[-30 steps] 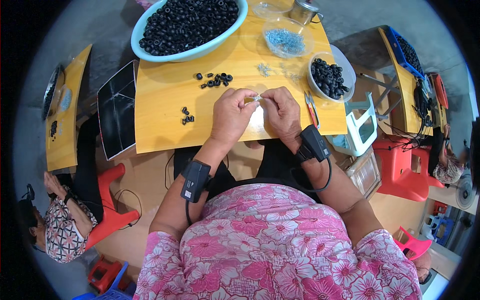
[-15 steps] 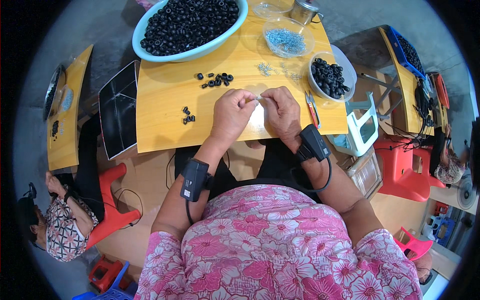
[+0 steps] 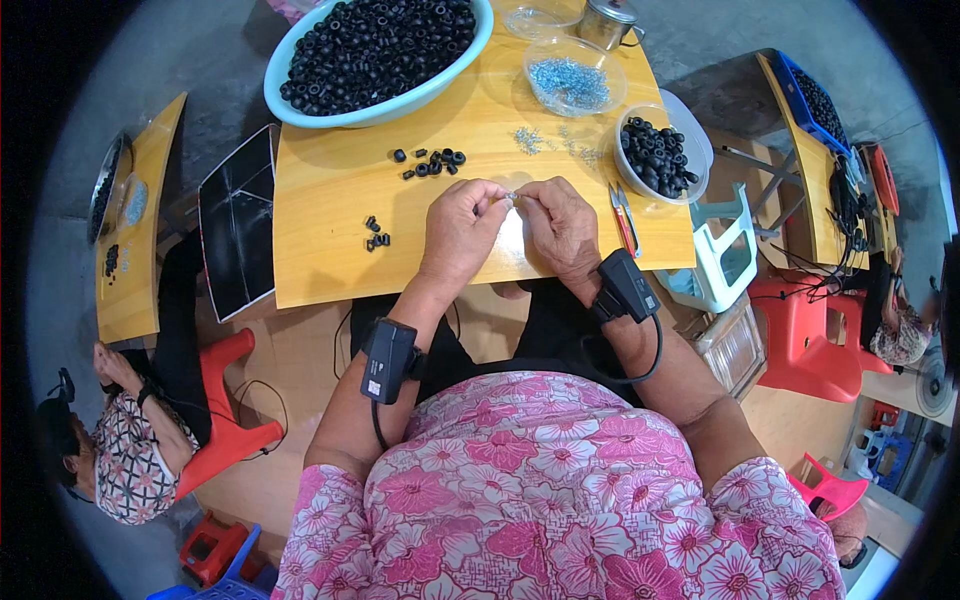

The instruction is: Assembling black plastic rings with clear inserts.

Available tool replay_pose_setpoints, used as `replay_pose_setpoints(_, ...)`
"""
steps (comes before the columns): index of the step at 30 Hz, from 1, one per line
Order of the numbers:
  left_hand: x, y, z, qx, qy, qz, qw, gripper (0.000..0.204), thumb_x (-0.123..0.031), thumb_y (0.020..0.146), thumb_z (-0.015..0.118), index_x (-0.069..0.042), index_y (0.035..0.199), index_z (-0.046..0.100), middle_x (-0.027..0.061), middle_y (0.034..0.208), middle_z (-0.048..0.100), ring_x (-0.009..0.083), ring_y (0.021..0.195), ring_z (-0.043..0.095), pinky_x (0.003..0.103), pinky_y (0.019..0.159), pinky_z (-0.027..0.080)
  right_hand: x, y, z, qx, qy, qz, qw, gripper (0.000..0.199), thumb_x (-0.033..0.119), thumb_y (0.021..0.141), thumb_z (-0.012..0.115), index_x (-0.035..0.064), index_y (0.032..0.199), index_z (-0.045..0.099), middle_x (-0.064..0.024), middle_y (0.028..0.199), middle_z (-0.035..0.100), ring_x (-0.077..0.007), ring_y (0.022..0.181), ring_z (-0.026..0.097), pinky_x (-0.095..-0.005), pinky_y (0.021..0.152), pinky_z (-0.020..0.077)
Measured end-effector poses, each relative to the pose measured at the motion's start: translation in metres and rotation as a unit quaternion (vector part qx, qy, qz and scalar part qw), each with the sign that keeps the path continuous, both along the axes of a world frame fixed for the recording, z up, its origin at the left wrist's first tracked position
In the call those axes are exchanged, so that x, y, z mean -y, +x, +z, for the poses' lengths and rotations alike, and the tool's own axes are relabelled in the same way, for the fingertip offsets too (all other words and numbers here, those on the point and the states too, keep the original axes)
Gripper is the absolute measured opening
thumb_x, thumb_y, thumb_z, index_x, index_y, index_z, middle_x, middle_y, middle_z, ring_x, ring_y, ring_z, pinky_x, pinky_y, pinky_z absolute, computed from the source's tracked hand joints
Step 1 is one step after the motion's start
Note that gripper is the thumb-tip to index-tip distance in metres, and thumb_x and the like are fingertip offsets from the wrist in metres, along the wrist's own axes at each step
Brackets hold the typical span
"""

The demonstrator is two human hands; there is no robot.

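My left hand (image 3: pixel 463 228) and my right hand (image 3: pixel 562 226) meet above the near part of the yellow table (image 3: pixel 330 190). Both are closed, fingertips pinched around a tiny light-coloured piece (image 3: pixel 512 196) too small to name. Beyond them, small silvery pieces (image 3: pixel 530 140) are scattered on the tabletop. Loose black ring-shaped parts (image 3: pixel 436 163) lie past my left hand, and a smaller cluster of black parts (image 3: pixel 376 234) lies to its left. Right of my right hand rest small snips (image 3: pixel 625 218) with red on a handle.
A pale blue basin (image 3: pixel 380 112) heaped with black parts stands at the far left. Clear bowls hold bluish metal pieces (image 3: pixel 568 84) and black parts (image 3: pixel 655 155). A metal mug (image 3: pixel 606 22) sits at the far edge. A light green stool (image 3: pixel 722 255) is at right; another person (image 3: pixel 140 440) sits at left.
My hands stay pinched together in nearly the same place; the fingertips and the tiny piece have shifted slightly left. Nothing on the table has visibly moved.
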State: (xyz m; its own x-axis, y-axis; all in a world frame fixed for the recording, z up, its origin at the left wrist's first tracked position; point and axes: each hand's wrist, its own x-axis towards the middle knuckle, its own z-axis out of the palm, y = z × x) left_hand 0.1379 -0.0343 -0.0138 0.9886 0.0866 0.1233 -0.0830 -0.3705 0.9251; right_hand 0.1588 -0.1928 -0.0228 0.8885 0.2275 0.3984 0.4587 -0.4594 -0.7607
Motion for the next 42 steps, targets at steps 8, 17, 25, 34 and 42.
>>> replay_pose_setpoints(8,-0.0001,0.0007,0.0002,0.001,0.001,-0.001,1.0,0.011,-0.008,0.081,0.067,0.001,0.088,0.068,0.0078,0.069,0.056,0.0184,0.062,0.053,0.031,0.06,0.045,-0.0011,-0.0012,0.0023,0.005,0.015,-0.005,1.0,0.008,0.004,0.082,0.062,0.0044,0.09,0.066,-0.0159,0.078,0.06,-0.0336,0.071,0.06,-0.0385,0.063,0.0486)
replay_pose_setpoints(17,-0.0002,0.0005,0.0016,-0.003,0.008,-0.006,1.0,0.013,-0.009,0.08,0.068,0.001,0.088,0.068,0.0077,0.068,0.055,0.0187,0.062,0.052,0.032,0.06,0.045,-0.0011,-0.0015,0.0036,0.022,0.024,-0.013,0.999,0.008,0.003,0.083,0.062,0.0023,0.09,0.064,-0.0172,0.08,0.059,-0.0344,0.072,0.06,-0.0384,0.064,0.0485)
replay_pose_setpoints(25,0.0001,-0.0011,0.0022,0.004,0.009,-0.007,1.0,0.012,-0.008,0.079,0.069,-0.001,0.088,0.068,0.0057,0.066,0.052,0.0177,0.062,0.052,0.031,0.059,0.045,0.0013,0.0005,0.0013,0.022,0.012,0.009,1.0,0.006,0.005,0.085,0.06,0.0031,0.09,0.062,-0.017,0.079,0.058,-0.0352,0.074,0.059,-0.0393,0.065,0.0475)
replay_pose_setpoints(34,0.001,-0.0021,-0.0007,0.005,-0.019,0.005,1.0,0.012,-0.007,0.077,0.07,-0.004,0.088,0.068,0.0035,0.067,0.05,0.0158,0.062,0.051,0.03,0.06,0.044,0.001,0.0003,0.0025,-0.002,0.001,0.016,1.0,0.004,0.006,0.086,0.059,0.0041,0.09,0.06,-0.0165,0.08,0.057,-0.0357,0.074,0.058,-0.0397,0.066,0.0474)
replay_pose_setpoints(42,0.0015,-0.001,-0.0001,0.005,-0.007,0.003,1.0,0.01,-0.006,0.082,0.069,-0.002,0.09,0.067,-0.0013,0.067,0.047,0.0085,0.062,0.046,0.024,0.06,0.042,0.0006,0.0003,0.0016,0.01,-0.005,0.003,1.0,0.005,0.006,0.085,0.06,0.0041,0.09,0.061,-0.0167,0.08,0.059,-0.0353,0.074,0.059,-0.0395,0.066,0.048)
